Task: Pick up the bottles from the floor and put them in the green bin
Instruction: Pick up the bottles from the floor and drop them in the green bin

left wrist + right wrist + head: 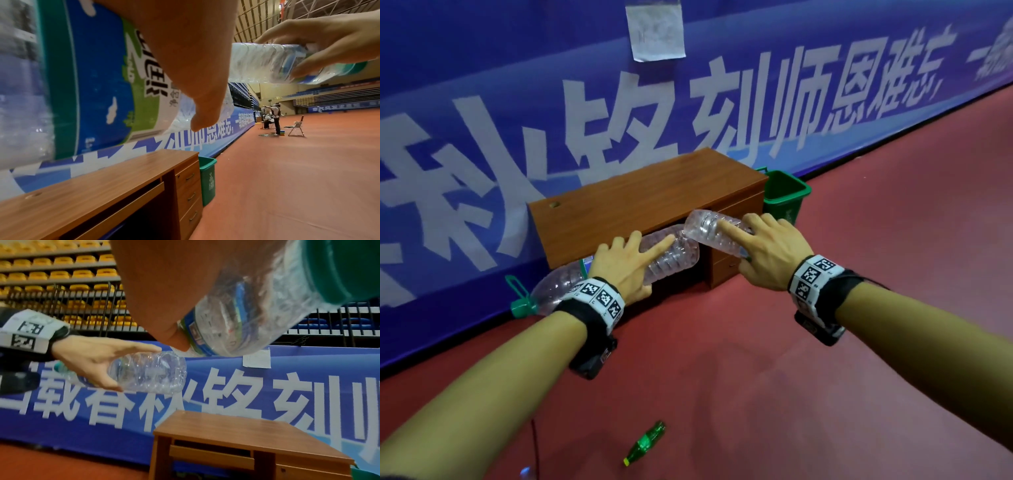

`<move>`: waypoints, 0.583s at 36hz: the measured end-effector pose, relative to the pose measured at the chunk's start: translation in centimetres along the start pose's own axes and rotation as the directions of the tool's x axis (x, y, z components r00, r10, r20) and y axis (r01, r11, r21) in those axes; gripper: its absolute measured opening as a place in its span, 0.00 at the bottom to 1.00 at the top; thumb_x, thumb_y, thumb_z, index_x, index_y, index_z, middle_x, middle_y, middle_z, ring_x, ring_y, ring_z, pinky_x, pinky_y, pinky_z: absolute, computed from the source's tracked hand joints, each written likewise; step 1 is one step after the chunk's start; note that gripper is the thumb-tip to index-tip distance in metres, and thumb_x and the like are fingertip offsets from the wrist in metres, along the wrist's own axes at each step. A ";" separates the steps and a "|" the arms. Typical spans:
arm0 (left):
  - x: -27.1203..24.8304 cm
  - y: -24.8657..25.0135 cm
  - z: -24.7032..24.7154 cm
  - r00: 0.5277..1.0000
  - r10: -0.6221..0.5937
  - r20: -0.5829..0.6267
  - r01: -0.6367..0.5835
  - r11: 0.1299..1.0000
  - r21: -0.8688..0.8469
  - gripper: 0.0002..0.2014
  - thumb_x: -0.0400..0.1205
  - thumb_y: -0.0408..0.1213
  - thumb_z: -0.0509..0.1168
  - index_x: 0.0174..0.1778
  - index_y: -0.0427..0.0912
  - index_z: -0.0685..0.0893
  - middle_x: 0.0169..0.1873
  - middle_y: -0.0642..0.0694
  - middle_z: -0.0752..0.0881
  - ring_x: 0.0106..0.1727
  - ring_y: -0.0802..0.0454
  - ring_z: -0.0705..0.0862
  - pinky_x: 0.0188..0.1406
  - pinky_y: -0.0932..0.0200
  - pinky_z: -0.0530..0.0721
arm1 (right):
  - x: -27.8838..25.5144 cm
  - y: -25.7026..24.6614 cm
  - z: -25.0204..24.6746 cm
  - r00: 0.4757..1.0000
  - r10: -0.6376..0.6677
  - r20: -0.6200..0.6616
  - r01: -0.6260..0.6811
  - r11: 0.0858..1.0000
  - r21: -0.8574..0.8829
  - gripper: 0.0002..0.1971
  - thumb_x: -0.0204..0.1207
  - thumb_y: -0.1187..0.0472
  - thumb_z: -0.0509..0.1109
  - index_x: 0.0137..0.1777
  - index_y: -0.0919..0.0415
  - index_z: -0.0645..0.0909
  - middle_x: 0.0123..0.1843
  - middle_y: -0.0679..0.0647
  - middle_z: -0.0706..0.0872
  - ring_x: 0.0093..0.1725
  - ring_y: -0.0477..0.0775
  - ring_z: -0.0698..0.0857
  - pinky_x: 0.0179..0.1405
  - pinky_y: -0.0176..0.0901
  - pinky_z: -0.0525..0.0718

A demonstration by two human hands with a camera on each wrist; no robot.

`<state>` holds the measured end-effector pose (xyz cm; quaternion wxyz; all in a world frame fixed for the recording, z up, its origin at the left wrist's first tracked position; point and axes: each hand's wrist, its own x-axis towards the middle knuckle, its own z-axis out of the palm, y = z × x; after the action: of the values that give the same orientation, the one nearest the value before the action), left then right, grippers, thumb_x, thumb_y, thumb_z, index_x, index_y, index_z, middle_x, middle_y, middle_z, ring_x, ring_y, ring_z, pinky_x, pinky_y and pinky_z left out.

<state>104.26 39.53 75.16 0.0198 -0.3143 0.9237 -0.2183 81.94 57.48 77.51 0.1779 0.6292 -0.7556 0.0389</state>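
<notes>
My left hand (628,263) grips a large clear plastic bottle (678,257) with a green cap (520,306) and a blue and green label (92,81), held sideways in the air. My right hand (767,253) grips a second clear bottle (705,226), also sideways, its base just above the first one's. Both bottles hang in front of a wooden desk (647,195). The green bin (786,195) stands on the floor at the desk's right end, beyond my right hand. A small green bottle (645,443) lies on the red floor near my feet.
A blue banner wall (482,154) runs behind the desk and bin. Red floor (859,342) stretches to the right. Part of another clear bottle (525,472) shows at the bottom edge. Far off stand people (275,120) and a folding chair (297,129).
</notes>
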 end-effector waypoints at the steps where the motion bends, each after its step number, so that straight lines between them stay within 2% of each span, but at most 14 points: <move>1: 0.9 0.4 0.7 1.000 0.012 0.009 -0.012 1.000 -0.006 0.53 0.73 0.64 0.67 0.81 0.70 0.31 0.70 0.43 0.69 0.58 0.41 0.78 0.47 0.48 0.81 | 0.3 0.4 1.0 1.000 0.004 0.006 -0.004 1.000 0.000 0.38 0.65 0.49 0.65 0.79 0.47 0.64 0.57 0.60 0.81 0.44 0.64 0.79 0.38 0.55 0.82; 4: 3.9 2.0 2.6 0.997 0.063 0.038 -0.062 0.998 -0.019 0.52 0.75 0.64 0.65 0.81 0.69 0.30 0.73 0.42 0.68 0.60 0.41 0.78 0.49 0.47 0.80 | 1.3 2.4 3.6 1.000 0.014 0.010 -0.014 1.000 -0.006 0.36 0.65 0.49 0.63 0.78 0.48 0.66 0.56 0.60 0.81 0.43 0.64 0.78 0.38 0.54 0.80; 7: 7.4 3.9 4.2 0.992 0.108 0.066 -0.106 0.994 -0.039 0.53 0.75 0.64 0.66 0.81 0.70 0.29 0.74 0.42 0.68 0.60 0.41 0.78 0.50 0.47 0.81 | 2.0 5.0 6.3 0.999 0.028 0.042 -0.027 0.999 -0.020 0.36 0.65 0.50 0.66 0.78 0.49 0.68 0.56 0.61 0.81 0.44 0.64 0.78 0.39 0.54 0.78; 11: 13.4 6.4 5.5 0.987 0.138 0.080 -0.135 0.990 -0.043 0.53 0.74 0.66 0.66 0.81 0.69 0.30 0.73 0.43 0.69 0.62 0.42 0.78 0.51 0.47 0.81 | 2.9 9.8 10.1 0.995 0.055 0.080 -0.054 0.998 -0.020 0.36 0.67 0.52 0.68 0.79 0.48 0.67 0.59 0.61 0.80 0.46 0.64 0.78 0.40 0.52 0.76; 17: 23.8 10.0 6.5 0.989 0.083 0.118 -0.074 0.994 -0.081 0.53 0.74 0.66 0.64 0.82 0.67 0.30 0.72 0.43 0.69 0.63 0.40 0.78 0.51 0.45 0.82 | 5.9 20.3 15.8 0.987 0.036 0.155 -0.027 0.998 -0.063 0.36 0.70 0.52 0.67 0.81 0.46 0.65 0.63 0.62 0.79 0.52 0.65 0.80 0.44 0.53 0.77; 21: 31.8 12.9 5.4 0.989 0.017 0.147 -0.001 0.994 -0.110 0.53 0.73 0.66 0.66 0.83 0.67 0.33 0.71 0.43 0.69 0.63 0.41 0.78 0.49 0.46 0.84 | 9.5 28.4 18.6 0.980 0.024 0.196 -0.013 0.998 -0.059 0.36 0.69 0.52 0.68 0.80 0.46 0.66 0.63 0.62 0.80 0.51 0.65 0.80 0.43 0.53 0.75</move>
<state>72.27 27.81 68.11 0.0720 -0.3262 0.9316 -0.1433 49.04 49.12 67.85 0.1203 0.6174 -0.7762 -0.0436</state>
